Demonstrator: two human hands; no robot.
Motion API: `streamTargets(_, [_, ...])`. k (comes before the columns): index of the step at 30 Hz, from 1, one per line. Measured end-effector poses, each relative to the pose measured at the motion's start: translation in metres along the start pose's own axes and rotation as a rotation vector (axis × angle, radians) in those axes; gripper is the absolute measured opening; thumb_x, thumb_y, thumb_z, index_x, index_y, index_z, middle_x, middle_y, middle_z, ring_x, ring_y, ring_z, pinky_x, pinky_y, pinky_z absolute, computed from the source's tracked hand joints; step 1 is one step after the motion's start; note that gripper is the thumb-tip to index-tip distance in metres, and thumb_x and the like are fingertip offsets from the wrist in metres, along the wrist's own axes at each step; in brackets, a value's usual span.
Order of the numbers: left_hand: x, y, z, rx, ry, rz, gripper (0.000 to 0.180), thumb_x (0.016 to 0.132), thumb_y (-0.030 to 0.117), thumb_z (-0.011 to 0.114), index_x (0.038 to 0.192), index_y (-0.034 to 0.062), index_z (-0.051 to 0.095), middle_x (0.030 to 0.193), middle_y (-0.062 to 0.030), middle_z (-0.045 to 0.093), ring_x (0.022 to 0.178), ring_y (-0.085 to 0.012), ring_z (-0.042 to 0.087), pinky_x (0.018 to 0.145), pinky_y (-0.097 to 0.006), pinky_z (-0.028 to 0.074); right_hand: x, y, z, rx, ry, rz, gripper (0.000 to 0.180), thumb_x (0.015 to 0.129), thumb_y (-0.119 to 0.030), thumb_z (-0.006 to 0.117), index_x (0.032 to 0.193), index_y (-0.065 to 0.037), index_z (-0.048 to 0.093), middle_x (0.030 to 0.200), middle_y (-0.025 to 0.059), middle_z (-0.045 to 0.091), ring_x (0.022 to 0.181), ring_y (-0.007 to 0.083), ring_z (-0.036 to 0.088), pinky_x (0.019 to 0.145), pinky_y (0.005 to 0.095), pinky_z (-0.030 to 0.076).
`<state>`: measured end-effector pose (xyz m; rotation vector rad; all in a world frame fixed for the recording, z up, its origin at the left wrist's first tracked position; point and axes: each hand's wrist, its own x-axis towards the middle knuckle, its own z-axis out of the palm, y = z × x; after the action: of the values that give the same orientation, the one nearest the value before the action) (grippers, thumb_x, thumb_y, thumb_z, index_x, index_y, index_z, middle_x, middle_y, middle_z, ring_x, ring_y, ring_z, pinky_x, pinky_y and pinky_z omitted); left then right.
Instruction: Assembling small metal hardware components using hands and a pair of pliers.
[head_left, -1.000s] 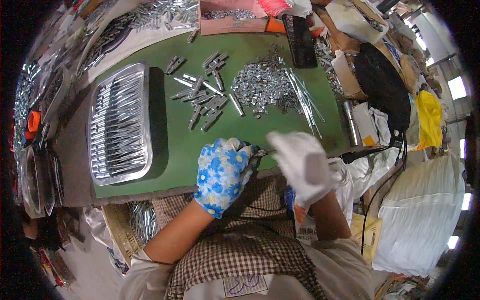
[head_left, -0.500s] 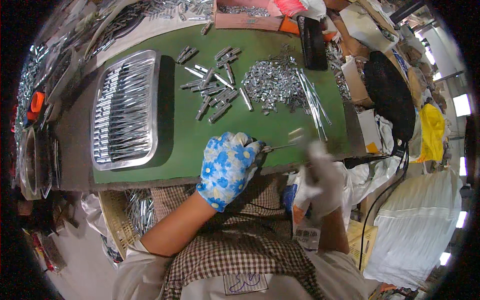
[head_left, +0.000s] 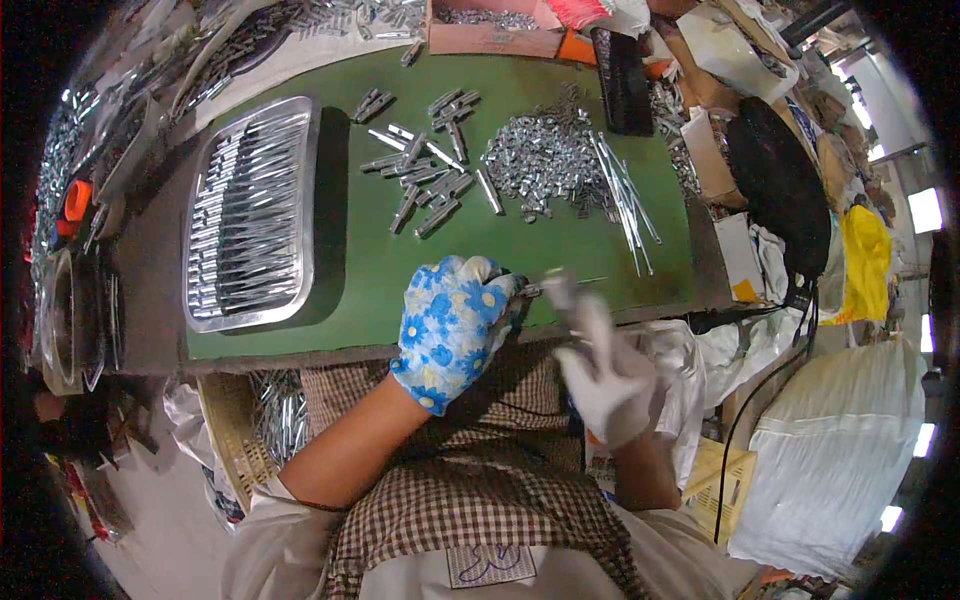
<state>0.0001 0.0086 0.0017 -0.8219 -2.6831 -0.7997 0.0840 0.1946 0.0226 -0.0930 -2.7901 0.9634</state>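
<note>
My left hand (head_left: pixel 450 325), in a blue flowered glove, is closed on a small metal piece (head_left: pixel 530 290) at the near edge of the green table (head_left: pixel 520 250). My right hand (head_left: pixel 600 365), in a white glove, is blurred by motion just right of it; its fingers pinch a thin metal rod (head_left: pixel 585 282) that points toward the piece. Beyond the hands lie a pile of small shiny metal parts (head_left: pixel 545 160), several loose grey clips (head_left: pixel 425 180) and a bundle of thin rods (head_left: pixel 625 195).
A metal tray (head_left: pixel 250 215) filled with finished pieces in rows stands at the table's left. A cardboard box (head_left: pixel 495 28) of parts sits at the far edge, a black bag (head_left: pixel 780 185) to the right, a basket (head_left: pixel 245 430) of parts under the table.
My right hand swung down and away from the left hand, then came back up toward it. The left hand has stayed at the table's near edge.
</note>
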Motion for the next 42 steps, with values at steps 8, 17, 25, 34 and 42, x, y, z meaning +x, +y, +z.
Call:
streamTargets(8, [0.005, 0.002, 0.0, -0.047, 0.027, 0.027, 0.022, 0.073, 0.022, 0.071, 0.094, 0.0135, 0.068, 0.084, -0.0073, 0.056, 0.08, -0.0296, 0.054, 0.068, -0.042, 0.043, 0.036, 0.06, -0.033, -0.179, 0.225, 0.073, 0.06, 0.087, -0.029, 0.061, 0.141, -0.011, 0.041, 0.116, 0.02, 0.063, 0.099, 0.0347, 0.065, 0.081, 0.0403, 0.05])
streamTargets(17, [0.01, 0.01, 0.0, 0.086, -0.061, 0.072, 0.012, 0.077, 0.017, 0.056, 0.087, 0.0107, 0.06, 0.087, -0.007, 0.056, 0.085, -0.0259, 0.056, 0.072, -0.04, 0.043, 0.104, 0.09, -0.034, -0.569, 0.375, -0.122, 0.028, 0.083, -0.024, 0.066, 0.107, -0.009, 0.063, 0.096, 0.0131, 0.06, 0.098, 0.0309, 0.056, 0.085, 0.0429, 0.045])
streamTargets(25, [0.007, -0.103, -0.087, 0.262, 0.171, -0.049, 0.031, 0.073, 0.009, 0.067, 0.103, 0.0049, 0.06, 0.096, -0.0165, 0.059, 0.09, -0.0372, 0.057, 0.075, -0.046, 0.046, 0.128, 0.084, -0.014, -0.487, 0.219, 0.011, 0.019, 0.081, -0.016, 0.066, 0.095, -0.002, 0.063, 0.096, 0.0153, 0.061, 0.094, 0.0339, 0.057, 0.084, 0.0424, 0.044])
streamTargets(34, [-0.008, -0.25, -0.169, 0.343, 0.006, -0.236, 0.022, 0.085, 0.015, 0.061, 0.105, 0.0068, 0.065, 0.101, -0.0153, 0.063, 0.098, -0.0362, 0.059, 0.085, -0.044, 0.048, 0.132, 0.088, -0.007, -0.448, 0.255, 0.008, 0.02, 0.084, -0.012, 0.062, 0.102, -0.003, 0.06, 0.098, 0.0163, 0.062, 0.094, 0.0356, 0.058, 0.082, 0.0438, 0.045])
streamTargets(42, [-0.004, -0.234, -0.169, 0.427, 0.039, -0.243, 0.021, 0.084, 0.012, 0.061, 0.104, 0.0081, 0.065, 0.096, -0.0139, 0.061, 0.095, -0.0354, 0.059, 0.083, -0.043, 0.048, 0.133, 0.084, -0.011, -0.433, 0.272, -0.034, 0.018, 0.085, -0.012, 0.062, 0.1, -0.003, 0.061, 0.098, 0.0155, 0.061, 0.095, 0.0349, 0.057, 0.084, 0.0428, 0.044])
